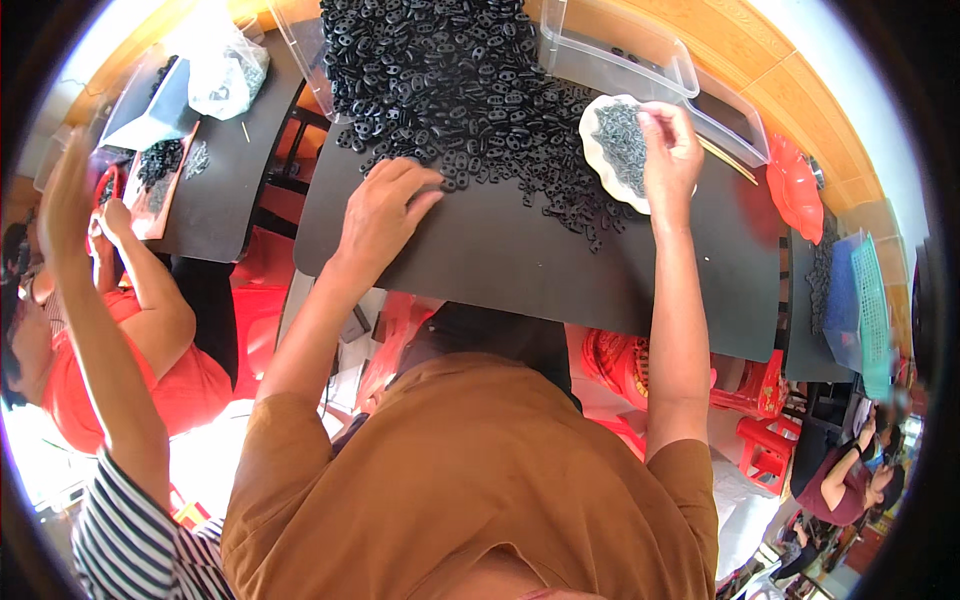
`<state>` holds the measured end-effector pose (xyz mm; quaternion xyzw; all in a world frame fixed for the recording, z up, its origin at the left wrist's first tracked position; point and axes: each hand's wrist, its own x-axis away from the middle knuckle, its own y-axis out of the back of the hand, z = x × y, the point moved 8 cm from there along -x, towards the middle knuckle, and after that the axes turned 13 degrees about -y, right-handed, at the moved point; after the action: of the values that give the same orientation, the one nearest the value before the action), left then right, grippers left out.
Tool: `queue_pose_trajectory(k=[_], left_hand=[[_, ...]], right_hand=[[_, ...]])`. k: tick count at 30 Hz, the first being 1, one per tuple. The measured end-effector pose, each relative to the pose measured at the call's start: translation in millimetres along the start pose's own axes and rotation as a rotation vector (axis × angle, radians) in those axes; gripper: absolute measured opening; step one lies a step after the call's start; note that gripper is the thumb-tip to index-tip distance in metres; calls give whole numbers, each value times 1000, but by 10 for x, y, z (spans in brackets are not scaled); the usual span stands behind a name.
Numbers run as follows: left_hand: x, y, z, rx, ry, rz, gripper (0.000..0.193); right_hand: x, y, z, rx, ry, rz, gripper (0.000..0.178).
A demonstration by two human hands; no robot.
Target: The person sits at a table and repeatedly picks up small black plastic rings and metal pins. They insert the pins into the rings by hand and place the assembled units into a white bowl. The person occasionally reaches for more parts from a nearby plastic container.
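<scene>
A large heap of small black plastic pieces with oval holes (440, 80) covers the far part of the dark table. At its near edge rests my left hand (385, 215), palm down, with the thumb apart from the curved fingers. Its fingertips reach the nearest black pieces, and I see nothing held between them. On the right, a white scalloped bowl (590, 130) contains many small grey metal parts (622, 145). My right hand (675, 160) is over the bowl's right side with thumb and fingertips pinched together. Whatever that pinch may hold is too small to make out.
Clear plastic bins (620, 65) stand behind the heap. Wooden chopsticks (730, 160) and a red scalloped dish (795, 190) lie to the right. At left, a person in red (150, 340) sits by another table, and a striped-sleeved arm (110, 360) reaches up close by.
</scene>
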<state>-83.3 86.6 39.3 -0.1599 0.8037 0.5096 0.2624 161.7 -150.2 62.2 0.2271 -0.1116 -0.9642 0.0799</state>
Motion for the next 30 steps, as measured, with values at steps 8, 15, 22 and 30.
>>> queue_pose_trajectory(k=[8,15,22,30], left_hand=[[-367,-431,-170,35,-128,81,18],[-435,-631,-180,-10,-113,127,17],[-515,-685,-248,7,-121,131,18],[-522,-734,-214,87,-110,120,22]], right_hand=[[571,-626,298,71,170,270,13],[607,-610,273,112,229,288,14],[537,-606,75,3,57,313,10],[523,-604,26,24,-37,320,7]])
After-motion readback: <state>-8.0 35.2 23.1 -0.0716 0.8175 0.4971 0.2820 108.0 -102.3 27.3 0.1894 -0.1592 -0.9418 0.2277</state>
